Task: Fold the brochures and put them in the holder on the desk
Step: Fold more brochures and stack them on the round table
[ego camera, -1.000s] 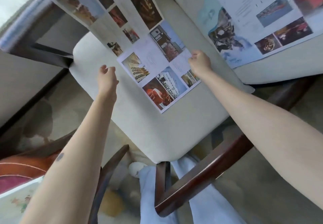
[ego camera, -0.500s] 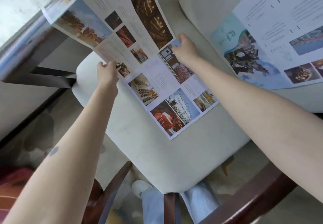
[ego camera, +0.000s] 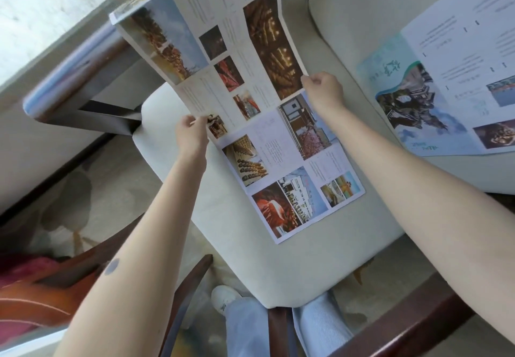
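Observation:
A large photo brochure (ego camera: 245,58) hangs from the desk edge down toward a cream chair seat. My left hand (ego camera: 192,131) pinches its lower left corner. My right hand (ego camera: 323,92) pinches its lower right corner. Under it, flat on the seat, lies another photo brochure (ego camera: 292,172). A third brochure (ego camera: 446,83), blue and white with text, lies spread on the neighbouring cushion at the right. No holder is in view.
The cream chair seat (ego camera: 278,267) has dark wooden arms (ego camera: 404,326) at the lower right and lower left. The desk edge (ego camera: 69,64) with a metal rim runs across the upper left. My legs and a white shoe (ego camera: 225,298) show below the seat.
Both hands have moved up from the flat brochure to the bottom corners of the hanging brochure and now pinch them. The view has shifted so the seat sits lower.

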